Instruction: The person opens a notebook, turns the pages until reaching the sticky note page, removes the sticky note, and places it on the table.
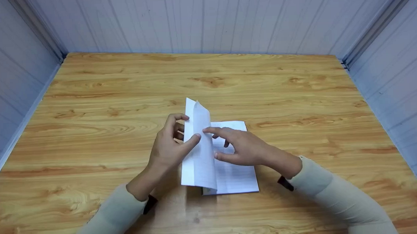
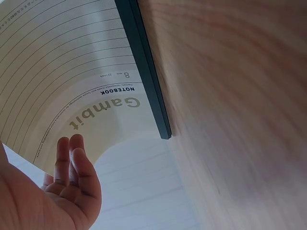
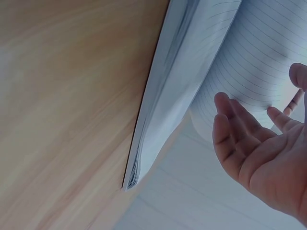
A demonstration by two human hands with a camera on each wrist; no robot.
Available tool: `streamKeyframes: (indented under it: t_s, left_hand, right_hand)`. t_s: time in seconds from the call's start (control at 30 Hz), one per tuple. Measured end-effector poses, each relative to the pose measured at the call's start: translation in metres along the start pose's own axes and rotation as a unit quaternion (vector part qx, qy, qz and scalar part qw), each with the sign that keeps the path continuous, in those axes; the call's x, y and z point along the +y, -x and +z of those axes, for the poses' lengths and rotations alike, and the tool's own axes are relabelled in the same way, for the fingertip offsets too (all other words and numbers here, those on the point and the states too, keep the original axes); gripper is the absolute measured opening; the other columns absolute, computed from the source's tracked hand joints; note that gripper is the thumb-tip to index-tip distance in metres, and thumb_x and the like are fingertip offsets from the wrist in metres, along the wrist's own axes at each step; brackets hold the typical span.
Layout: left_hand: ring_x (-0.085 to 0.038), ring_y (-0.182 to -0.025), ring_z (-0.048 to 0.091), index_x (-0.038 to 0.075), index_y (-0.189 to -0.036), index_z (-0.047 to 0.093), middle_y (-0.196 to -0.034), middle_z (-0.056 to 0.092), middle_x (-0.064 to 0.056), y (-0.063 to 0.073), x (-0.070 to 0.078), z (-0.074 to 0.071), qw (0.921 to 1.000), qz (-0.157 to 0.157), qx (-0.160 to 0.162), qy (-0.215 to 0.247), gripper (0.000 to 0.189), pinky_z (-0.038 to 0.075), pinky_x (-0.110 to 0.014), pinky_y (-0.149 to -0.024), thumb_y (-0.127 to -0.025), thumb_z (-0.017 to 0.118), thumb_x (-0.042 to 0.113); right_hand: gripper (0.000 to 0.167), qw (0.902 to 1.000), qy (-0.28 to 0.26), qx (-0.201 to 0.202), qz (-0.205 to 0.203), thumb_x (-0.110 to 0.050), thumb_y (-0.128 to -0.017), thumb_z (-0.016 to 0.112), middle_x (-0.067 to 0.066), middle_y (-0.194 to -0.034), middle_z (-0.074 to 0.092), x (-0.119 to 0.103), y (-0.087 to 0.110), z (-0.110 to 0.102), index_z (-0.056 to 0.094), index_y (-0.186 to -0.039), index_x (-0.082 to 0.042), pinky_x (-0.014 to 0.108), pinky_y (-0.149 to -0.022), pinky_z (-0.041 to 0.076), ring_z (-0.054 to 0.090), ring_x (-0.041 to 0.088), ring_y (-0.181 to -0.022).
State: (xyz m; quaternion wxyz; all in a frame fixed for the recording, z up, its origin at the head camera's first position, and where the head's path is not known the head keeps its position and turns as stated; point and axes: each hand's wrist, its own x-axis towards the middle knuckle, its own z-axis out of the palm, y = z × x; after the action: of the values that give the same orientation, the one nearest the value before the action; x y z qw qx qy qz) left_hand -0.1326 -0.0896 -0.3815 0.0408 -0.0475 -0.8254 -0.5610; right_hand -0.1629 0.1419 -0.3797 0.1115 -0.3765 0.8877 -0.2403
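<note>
A notebook [image 1: 235, 177] with white pages lies open on the table, its left part raised and curved. My left hand [image 1: 167, 145] holds that raised part at its left side, thumb across the page and the other fingers behind. On the raised page [image 1: 205, 156], the index fingertip of my right hand [image 1: 246, 147] rests near the thumb; the remaining fingers are spread over the right-hand page. The left wrist view shows the cream, lined outside [image 2: 72, 96], printed "Gambit" and "NOTEBOOK", and a dark spine [image 2: 144, 72]. Ruled lines cover the curved page [image 3: 254, 52] in the right wrist view.
Beneath the notebook is a wood-grain table [image 1: 122, 82]. Pale panel walls [image 1: 201, 22] border it at the back and on both sides. Dark bands [image 1: 150, 204] show at both sleeve cuffs.
</note>
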Motion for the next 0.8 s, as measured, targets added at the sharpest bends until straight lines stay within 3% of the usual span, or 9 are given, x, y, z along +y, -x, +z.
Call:
streamKeyframes:
  t_s: [0.27,0.43,0.63,0.8]
  left_hand:
    - [-0.017,-0.073,0.064,0.018,-0.121,0.048,-0.088,0.067,-0.006,-0.001,-0.002,0.001,0.9999,0.014,-0.002,-0.004,0.051,0.054,-0.028,-0.062,-0.078,0.074,0.017]
    - [-0.017,-0.072,0.062,0.017,-0.120,0.050,-0.086,0.067,-0.006,-0.001,-0.002,0.002,1.0000,0.007,0.003,0.004,0.048,0.052,-0.027,-0.060,-0.077,0.070,0.010]
    - [-0.018,-0.070,0.060,0.019,-0.119,0.053,-0.089,0.066,-0.007,-0.002,-0.001,0.002,0.9997,0.007,0.012,0.022,0.045,0.050,-0.028,-0.060,-0.077,0.064,0.006]
    - [-0.018,-0.070,0.058,0.021,-0.118,0.054,-0.091,0.065,-0.006,-0.001,-0.001,0.001,0.9996,0.010,0.015,0.023,0.043,0.049,-0.028,-0.061,-0.079,0.059,0.006]
  right_hand:
    - [0.062,0.9995,0.002,0.010,-0.028,-0.040,-0.094,0.056,0.000,-0.136,0.053,0.001,0.000,-0.001,0.028,-0.149,-0.037,0.034,-0.086,0.051,0.061,0.019,-0.108]
    - [0.058,0.9987,0.011,0.040,-0.029,-0.032,-0.092,0.060,0.007,-0.131,0.055,0.006,0.002,-0.004,0.039,-0.145,-0.022,0.035,-0.085,0.051,0.061,0.023,-0.104]
    - [0.045,0.9959,0.043,0.080,-0.007,-0.029,-0.087,0.063,0.007,-0.123,0.059,0.017,0.005,-0.010,0.055,-0.129,-0.013,0.040,-0.091,0.048,0.058,0.024,-0.108]
    - [0.038,0.9939,0.069,0.079,0.034,-0.031,-0.086,0.063,0.006,-0.119,0.061,0.028,0.007,-0.014,0.062,-0.120,-0.014,0.045,-0.092,0.045,0.054,0.025,-0.110]
